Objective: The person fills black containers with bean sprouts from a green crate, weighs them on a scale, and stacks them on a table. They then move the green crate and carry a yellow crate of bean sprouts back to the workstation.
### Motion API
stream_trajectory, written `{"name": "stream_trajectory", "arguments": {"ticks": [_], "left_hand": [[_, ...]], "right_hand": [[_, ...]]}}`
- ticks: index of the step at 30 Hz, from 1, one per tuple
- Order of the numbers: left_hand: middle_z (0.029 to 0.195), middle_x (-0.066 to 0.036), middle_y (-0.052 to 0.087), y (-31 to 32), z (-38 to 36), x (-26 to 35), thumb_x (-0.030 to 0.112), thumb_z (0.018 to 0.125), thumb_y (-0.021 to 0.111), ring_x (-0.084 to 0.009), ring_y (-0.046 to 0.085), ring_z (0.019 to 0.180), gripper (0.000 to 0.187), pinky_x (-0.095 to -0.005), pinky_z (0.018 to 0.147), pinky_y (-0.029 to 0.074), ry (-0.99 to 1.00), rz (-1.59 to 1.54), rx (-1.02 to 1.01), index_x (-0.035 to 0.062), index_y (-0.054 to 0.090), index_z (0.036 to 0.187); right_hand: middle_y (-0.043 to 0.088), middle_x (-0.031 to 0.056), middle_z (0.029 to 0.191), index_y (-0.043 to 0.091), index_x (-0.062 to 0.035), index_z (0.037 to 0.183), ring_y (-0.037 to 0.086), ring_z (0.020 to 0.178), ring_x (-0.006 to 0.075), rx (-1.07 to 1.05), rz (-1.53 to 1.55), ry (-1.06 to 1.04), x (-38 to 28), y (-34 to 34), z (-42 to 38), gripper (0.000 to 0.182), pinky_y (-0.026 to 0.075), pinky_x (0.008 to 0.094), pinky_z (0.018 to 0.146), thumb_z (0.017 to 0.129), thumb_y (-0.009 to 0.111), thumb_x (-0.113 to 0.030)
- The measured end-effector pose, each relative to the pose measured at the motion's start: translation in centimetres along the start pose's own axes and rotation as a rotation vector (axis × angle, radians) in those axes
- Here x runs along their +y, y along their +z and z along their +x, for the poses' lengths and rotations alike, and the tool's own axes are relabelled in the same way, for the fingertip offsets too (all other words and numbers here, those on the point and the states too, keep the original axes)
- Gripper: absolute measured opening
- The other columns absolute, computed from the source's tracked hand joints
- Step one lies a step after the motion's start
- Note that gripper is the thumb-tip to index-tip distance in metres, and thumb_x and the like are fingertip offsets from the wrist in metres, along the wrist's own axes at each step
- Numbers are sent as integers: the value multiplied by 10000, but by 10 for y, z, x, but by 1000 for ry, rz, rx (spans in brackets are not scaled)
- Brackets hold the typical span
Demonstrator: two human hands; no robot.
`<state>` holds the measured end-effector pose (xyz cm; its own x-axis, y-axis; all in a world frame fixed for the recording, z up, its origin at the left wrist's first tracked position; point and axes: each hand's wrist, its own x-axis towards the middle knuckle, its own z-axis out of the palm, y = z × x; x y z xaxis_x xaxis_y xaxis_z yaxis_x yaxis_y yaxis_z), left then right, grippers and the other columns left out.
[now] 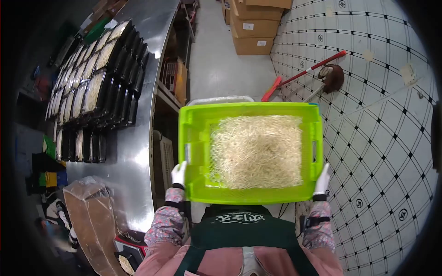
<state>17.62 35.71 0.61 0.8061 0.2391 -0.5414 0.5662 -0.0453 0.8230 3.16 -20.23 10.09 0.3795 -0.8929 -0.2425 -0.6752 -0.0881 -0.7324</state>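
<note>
From the head camera I see my left hand [179, 175] and right hand [322, 179], both white-gloved, gripping opposite sides of a bright green crate [251, 196] held level at waist height. Inside, on the crate's floor, lies a pile of thin, pale strands [258, 152]. To the left, a steel table [133, 165] carries stacked black trays [120, 94] filled with similar pale stuff. An open cardboard box [92, 221] lined with clear plastic sits near the table's closer end. Ahead, cartons [258, 27] are stacked beside a tiled wall [368, 138], where a red-handled tool [313, 67] leans.

Food packing rm: steel bench [136, 133], stacked food trays [94, 78].
</note>
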Motion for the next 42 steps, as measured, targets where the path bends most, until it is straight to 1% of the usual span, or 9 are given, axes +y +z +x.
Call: {"name": "stream_trajectory", "arguments": {"ticks": [3,10,13,23,27,30,36,40,42], "left_hand": [[734,-96,638,-15,10,23,384,888,605,-152,602,592,372,-298,543,493,5,-351,92,37,584,756],[731,-23,542,67,-35,11,229,885,637,-101,460,729,240,-285,664,409,396,-46,155,-4,604,839],[646,-23,574,1,-18,31,319,903,603,-126,524,534,341,-297,504,432,175,-195,201,45,577,701],[984,-75,647,75,-19,57,202,805,721,-164,585,890,460,-291,832,456,408,103,-150,-19,562,1176],[899,-106,665,-7,-10,104,73,859,575,-220,660,781,185,-350,694,550,-3,-249,-234,11,608,1031],[886,-100,655,-15,-1,124,149,865,592,-221,651,738,231,-358,655,544,-117,-300,-262,17,593,1055],[1101,-65,606,76,-43,79,192,865,624,-138,563,983,403,-265,852,440,273,65,-271,0,540,1209],[1010,-128,642,-18,-12,70,288,913,485,-260,646,852,349,-393,755,531,-159,-333,-435,11,583,1101],[863,-111,657,-33,-20,96,232,904,533,-245,654,745,254,-365,670,536,-178,-379,-182,13,612,1006]], "right_hand": [[574,25,694,610,-22,705,507,651,126,-41,334,-87,27,30,-22,654,415,294,633,938,364,-581],[585,47,707,623,13,815,525,594,158,116,589,116,42,-32,48,716,431,295,545,897,365,-650],[518,-4,704,582,-37,711,449,651,111,161,575,44,93,41,28,661,391,267,630,913,369,-629],[680,117,793,669,17,887,648,620,201,-122,577,183,-81,-33,51,747,513,316,560,899,335,-651],[654,157,861,662,41,943,572,856,232,-270,39,-114,-29,33,38,692,422,353,800,897,419,-605],[657,102,809,663,44,842,594,726,172,-467,-35,-56,-75,34,27,592,452,288,684,876,533,-533],[665,82,734,665,33,820,648,673,171,-269,43,89,-25,-25,140,541,506,286,643,861,566,-498],[623,68,698,659,27,822,553,639,177,-241,-232,-203,-7,20,67,577,434,327,630,891,504,-525],[596,61,675,648,34,793,516,617,163,-381,21,-152,-32,38,15,618,421,314,608,893,477,-551]]}}
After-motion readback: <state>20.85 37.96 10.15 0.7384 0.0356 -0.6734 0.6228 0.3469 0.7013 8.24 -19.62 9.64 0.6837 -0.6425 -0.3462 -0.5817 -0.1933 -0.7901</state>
